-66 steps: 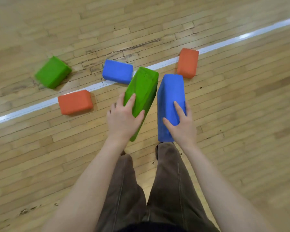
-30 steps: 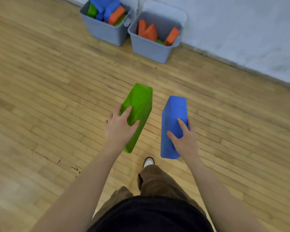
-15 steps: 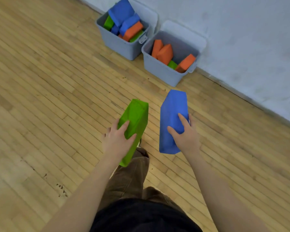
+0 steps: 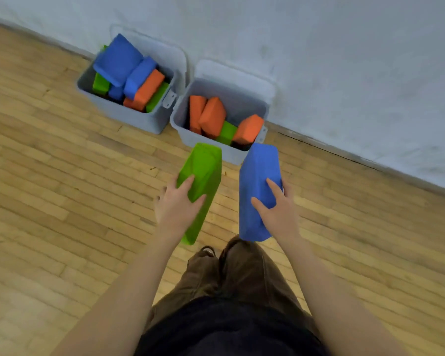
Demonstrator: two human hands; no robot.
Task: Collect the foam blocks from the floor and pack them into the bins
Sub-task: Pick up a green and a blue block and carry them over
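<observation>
- Carrying one foam block in each hand, the person stands just short of the right bin (image 4: 181,124), which serves as the landmark.
- The left hand (image 4: 176,205) grips the green block (image 4: 203,176), fingers and thumb curled round its lower half; the block is held off the floor, its far end just before the right bin's front wall.
- The right hand (image 4: 278,209) grips the blue block (image 4: 258,170) the same way; its far end overlaps the right bin's front right corner in the view.
- Inside the right bin lie orange blocks (image 4: 212,116) and a green one.
- The left bin (image 4: 129,116) touches the right bin's left side and is piled with blue, orange and green blocks.
- Behind the right bin rises a pale wall (image 4: 344,60); under it runs a wooden floor (image 4: 62,188).
- Brown trousers (image 4: 242,273) show nearest the camera, well back from the right bin.
</observation>
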